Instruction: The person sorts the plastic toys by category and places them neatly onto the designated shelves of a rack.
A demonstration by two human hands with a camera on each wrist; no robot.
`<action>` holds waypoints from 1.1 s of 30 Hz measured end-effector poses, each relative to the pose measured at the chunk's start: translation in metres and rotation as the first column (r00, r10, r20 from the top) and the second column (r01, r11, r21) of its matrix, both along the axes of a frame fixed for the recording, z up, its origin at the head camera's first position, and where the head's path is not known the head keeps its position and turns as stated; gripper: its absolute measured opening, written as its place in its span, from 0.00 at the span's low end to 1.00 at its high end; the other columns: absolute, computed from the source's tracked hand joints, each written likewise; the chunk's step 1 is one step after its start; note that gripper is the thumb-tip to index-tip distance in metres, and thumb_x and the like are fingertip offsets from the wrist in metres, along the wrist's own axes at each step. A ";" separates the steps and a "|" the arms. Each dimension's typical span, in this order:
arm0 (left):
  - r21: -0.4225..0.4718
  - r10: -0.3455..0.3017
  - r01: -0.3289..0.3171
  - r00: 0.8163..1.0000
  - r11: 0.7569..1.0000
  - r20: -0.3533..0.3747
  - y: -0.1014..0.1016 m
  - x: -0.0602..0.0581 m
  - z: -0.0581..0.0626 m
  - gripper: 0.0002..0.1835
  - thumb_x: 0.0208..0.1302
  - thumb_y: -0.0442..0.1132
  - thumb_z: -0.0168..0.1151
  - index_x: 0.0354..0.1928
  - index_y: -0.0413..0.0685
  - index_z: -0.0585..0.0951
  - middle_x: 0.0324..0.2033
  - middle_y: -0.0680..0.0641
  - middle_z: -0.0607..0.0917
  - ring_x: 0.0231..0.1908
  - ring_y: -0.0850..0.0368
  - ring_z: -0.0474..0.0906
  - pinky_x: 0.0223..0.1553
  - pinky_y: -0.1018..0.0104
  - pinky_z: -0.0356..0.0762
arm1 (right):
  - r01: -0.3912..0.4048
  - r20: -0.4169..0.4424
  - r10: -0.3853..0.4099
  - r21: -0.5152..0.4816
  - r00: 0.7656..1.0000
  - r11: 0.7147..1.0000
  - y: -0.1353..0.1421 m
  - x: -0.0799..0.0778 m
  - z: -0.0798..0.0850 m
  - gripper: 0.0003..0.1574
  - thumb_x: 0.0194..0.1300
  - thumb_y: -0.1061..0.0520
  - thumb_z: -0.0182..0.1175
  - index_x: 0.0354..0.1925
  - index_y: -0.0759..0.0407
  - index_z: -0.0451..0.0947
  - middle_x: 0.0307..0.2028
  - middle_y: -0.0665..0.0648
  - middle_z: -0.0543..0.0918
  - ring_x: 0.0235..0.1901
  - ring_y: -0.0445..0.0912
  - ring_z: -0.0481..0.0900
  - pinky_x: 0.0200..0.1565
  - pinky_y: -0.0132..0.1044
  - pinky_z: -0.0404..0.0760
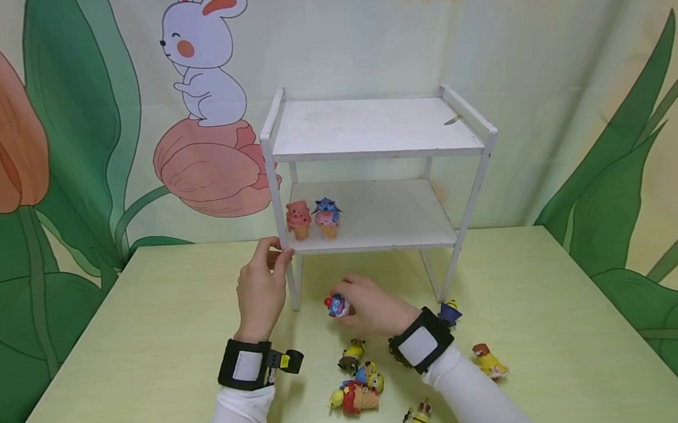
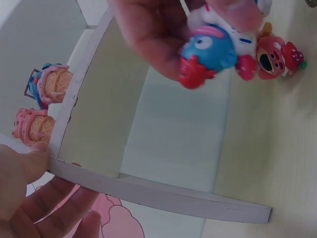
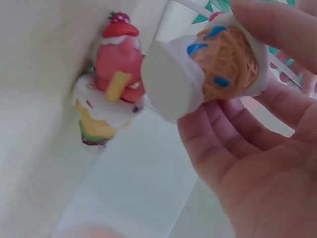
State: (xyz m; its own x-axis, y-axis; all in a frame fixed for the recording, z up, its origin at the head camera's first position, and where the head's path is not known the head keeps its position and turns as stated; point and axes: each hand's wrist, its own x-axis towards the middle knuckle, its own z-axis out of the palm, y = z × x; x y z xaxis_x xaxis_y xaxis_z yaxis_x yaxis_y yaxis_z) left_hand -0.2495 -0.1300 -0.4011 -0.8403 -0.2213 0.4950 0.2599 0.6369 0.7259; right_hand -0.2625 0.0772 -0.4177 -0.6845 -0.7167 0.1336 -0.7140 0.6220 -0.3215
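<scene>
My right hand [image 1: 377,306] pinches a small figurine [image 1: 337,305] with a blue face and red hair, in front of the white two-tier shelf [image 1: 377,128]. Its waffle-textured side and pale flat base show in the right wrist view. At the front left leg [image 2: 158,194] of the shelf, my left hand [image 1: 261,297] holds the post between thumb and fingers. Two ice-cream-cone figurines stand at the left end of the lower tier: a pink one [image 1: 298,219] and a blue-topped one [image 1: 328,218].
Nearer the front lie a yellow-and-brown figurine [image 1: 352,355], a red cone figurine [image 1: 355,398] and a crowned one [image 1: 419,419]. Farther right are a blue-and-yellow figure [image 1: 449,312] and a yellow-dressed one [image 1: 490,361]. A pink bear figurine [image 3: 119,59] shows in the wrist views.
</scene>
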 end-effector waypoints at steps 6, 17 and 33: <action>-0.004 -0.001 0.001 1.000 1.000 0.000 0.000 0.000 0.000 0.14 0.71 0.44 0.59 0.52 0.46 0.76 0.37 0.42 0.86 0.35 0.47 0.82 0.29 0.57 0.73 | -0.020 -0.001 0.020 -0.095 1.000 0.995 0.005 0.001 0.012 0.22 0.59 0.58 0.70 0.51 0.61 0.76 0.43 0.53 0.74 0.37 0.42 0.74 0.38 0.31 0.76; -0.011 -0.001 0.000 1.000 1.000 -0.010 0.000 0.000 0.001 0.13 0.71 0.43 0.59 0.52 0.45 0.76 0.36 0.42 0.86 0.33 0.47 0.82 0.28 0.58 0.71 | -0.051 -0.067 0.037 -0.222 0.997 0.974 0.019 0.013 0.046 0.22 0.58 0.60 0.70 0.49 0.61 0.73 0.42 0.52 0.75 0.37 0.42 0.74 0.38 0.32 0.76; -0.004 -0.008 0.008 1.000 1.000 -0.023 0.000 -0.002 -0.002 0.14 0.70 0.43 0.60 0.52 0.46 0.77 0.36 0.42 0.87 0.34 0.47 0.82 0.27 0.58 0.70 | -0.104 -0.272 -0.043 -0.504 0.961 0.857 0.029 0.018 0.075 0.23 0.55 0.63 0.73 0.45 0.62 0.72 0.41 0.54 0.74 0.40 0.44 0.73 0.41 0.37 0.76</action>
